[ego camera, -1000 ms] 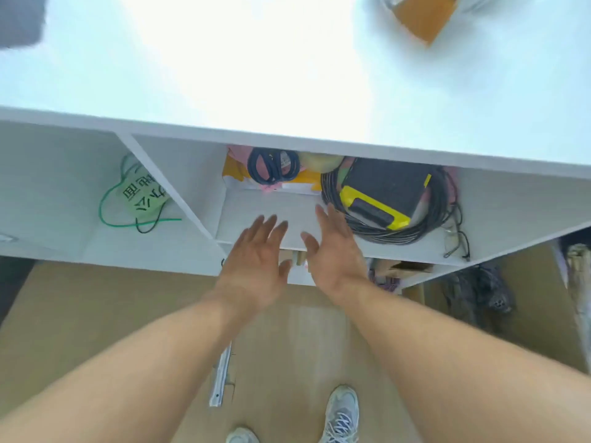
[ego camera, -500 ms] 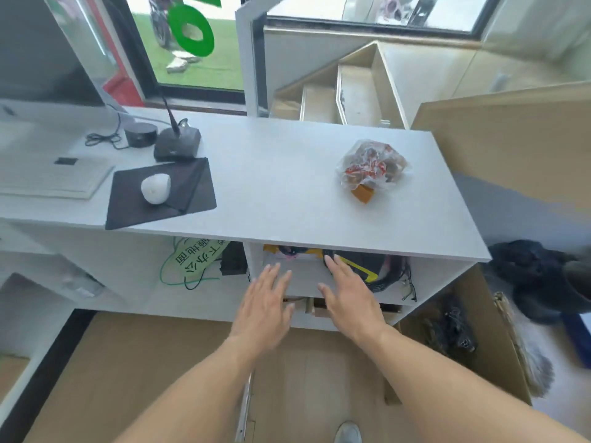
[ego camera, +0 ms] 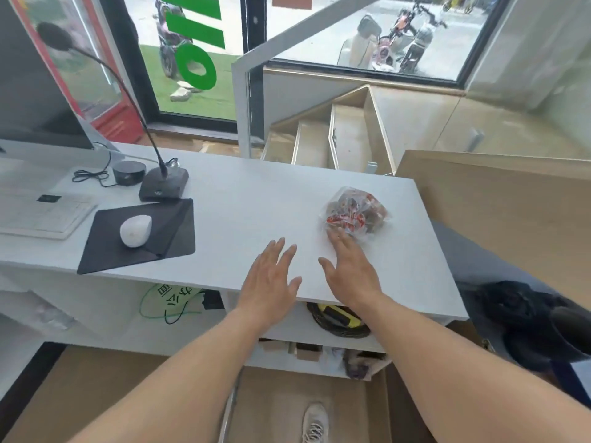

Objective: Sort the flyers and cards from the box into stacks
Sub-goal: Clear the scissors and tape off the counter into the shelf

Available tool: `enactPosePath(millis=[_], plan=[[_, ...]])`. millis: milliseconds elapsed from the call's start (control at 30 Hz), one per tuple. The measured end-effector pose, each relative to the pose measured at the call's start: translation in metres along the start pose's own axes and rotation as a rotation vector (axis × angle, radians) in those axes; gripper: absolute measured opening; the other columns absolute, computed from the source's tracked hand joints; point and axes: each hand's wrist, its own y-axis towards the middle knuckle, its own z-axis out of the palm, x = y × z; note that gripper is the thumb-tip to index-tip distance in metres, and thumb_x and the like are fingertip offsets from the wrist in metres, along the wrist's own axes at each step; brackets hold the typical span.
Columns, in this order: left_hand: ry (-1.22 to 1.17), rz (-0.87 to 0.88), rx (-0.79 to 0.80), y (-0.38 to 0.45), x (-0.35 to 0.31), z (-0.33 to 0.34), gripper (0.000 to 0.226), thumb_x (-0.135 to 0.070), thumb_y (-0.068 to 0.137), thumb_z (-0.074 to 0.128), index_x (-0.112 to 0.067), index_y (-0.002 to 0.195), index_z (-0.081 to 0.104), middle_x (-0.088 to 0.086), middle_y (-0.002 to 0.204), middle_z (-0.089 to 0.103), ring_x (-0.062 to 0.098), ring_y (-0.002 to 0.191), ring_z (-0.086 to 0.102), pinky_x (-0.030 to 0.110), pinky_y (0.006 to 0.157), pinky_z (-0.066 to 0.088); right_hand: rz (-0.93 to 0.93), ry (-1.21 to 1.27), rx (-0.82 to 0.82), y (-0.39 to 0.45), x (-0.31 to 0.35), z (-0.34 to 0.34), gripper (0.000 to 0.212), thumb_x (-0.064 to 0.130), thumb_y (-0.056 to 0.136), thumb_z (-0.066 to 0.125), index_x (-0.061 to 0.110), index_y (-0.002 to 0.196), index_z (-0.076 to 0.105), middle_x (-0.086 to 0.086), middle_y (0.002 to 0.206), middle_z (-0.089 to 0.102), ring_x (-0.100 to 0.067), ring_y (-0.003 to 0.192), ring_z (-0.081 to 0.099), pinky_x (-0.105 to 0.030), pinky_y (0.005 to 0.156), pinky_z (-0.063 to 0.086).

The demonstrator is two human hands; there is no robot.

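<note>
White desk (ego camera: 243,199) under flat, spread left hand (ego camera: 270,281) and right hand (ego camera: 350,270).

We see 2 bare forearms with no sleeves, no watch and no bracelet on either wrist. Our left hand (ego camera: 270,278) and right hand (ego camera: 351,270) wear no gloves and no rings that we can make out; the nails look short and unpainted. Below, 1 light grey sneaker (ego camera: 315,423) with pale laces shows on a foot, its upper slightly worn.
</note>
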Motion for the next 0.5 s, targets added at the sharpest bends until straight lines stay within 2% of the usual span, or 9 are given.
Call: enactPosePath(millis=[133, 200, 300, 367, 500], plan=[[0.009, -0.013, 0.035, 0.051, -0.019, 0.013, 0.065, -0.04, 0.106, 0.04, -0.027, 0.161, 0.008, -0.005, 0.17, -0.003, 0.012, 0.156, -0.006, 0.031, 0.126, 0.002, 0.065, -0.029, -0.037, 0.061, -0.031, -0.007, 0.062, 0.036, 0.102, 0.049, 0.031, 0.158, 0.023, 0.004, 0.168, 0.012, -0.019, 0.152, 0.016, -0.038, 0.118, 0.027], [0.004, -0.023, 0.058, 0.077, -0.026, 0.019, 0.065, -0.04, 0.106, 0.04, -0.027, 0.162, 0.009, -0.006, 0.17, -0.003, 0.012, 0.156, -0.006, 0.03, 0.126, 0.001, 0.111, -0.033, -0.022, 0.092, -0.045, -0.006, 0.068, 0.04, 0.1, 0.053, 0.031, 0.159, 0.02, 0.003, 0.169, 0.009, -0.021, 0.153, 0.013, -0.038, 0.12, 0.026], [0.012, -0.042, 0.082, 0.108, -0.032, 0.029, 0.065, -0.04, 0.106, 0.041, -0.026, 0.162, 0.01, -0.004, 0.17, -0.002, 0.013, 0.156, -0.004, 0.029, 0.126, 0.002, 0.156, -0.096, 0.066, 0.132, -0.06, 0.001, 0.083, 0.046, 0.095, 0.059, 0.033, 0.161, 0.01, 0.001, 0.169, -0.003, -0.025, 0.155, 0.004, -0.043, 0.122, 0.023], [0.017, -0.06, 0.104, 0.124, -0.034, 0.034, 0.065, -0.04, 0.107, 0.041, -0.025, 0.162, 0.01, -0.004, 0.17, -0.002, 0.013, 0.156, -0.003, 0.03, 0.126, 0.002, 0.171, -0.129, 0.124, 0.15, -0.068, 0.008, 0.088, 0.046, 0.092, 0.061, 0.034, 0.16, 0.007, -0.002, 0.169, -0.008, -0.03, 0.154, 0.005, -0.044, 0.121, 0.024], [0.04, -0.104, 0.153, 0.14, -0.033, 0.043, 0.065, -0.04, 0.107, 0.04, -0.024, 0.162, 0.01, -0.003, 0.17, -0.002, 0.014, 0.156, -0.003, 0.03, 0.126, 0.003, 0.25, -0.111, 0.215, 0.161, -0.077, 0.023, 0.106, 0.05, 0.084, 0.072, 0.034, 0.16, 0.0, -0.001, 0.169, -0.009, -0.031, 0.154, -0.001, -0.043, 0.121, 0.025]])
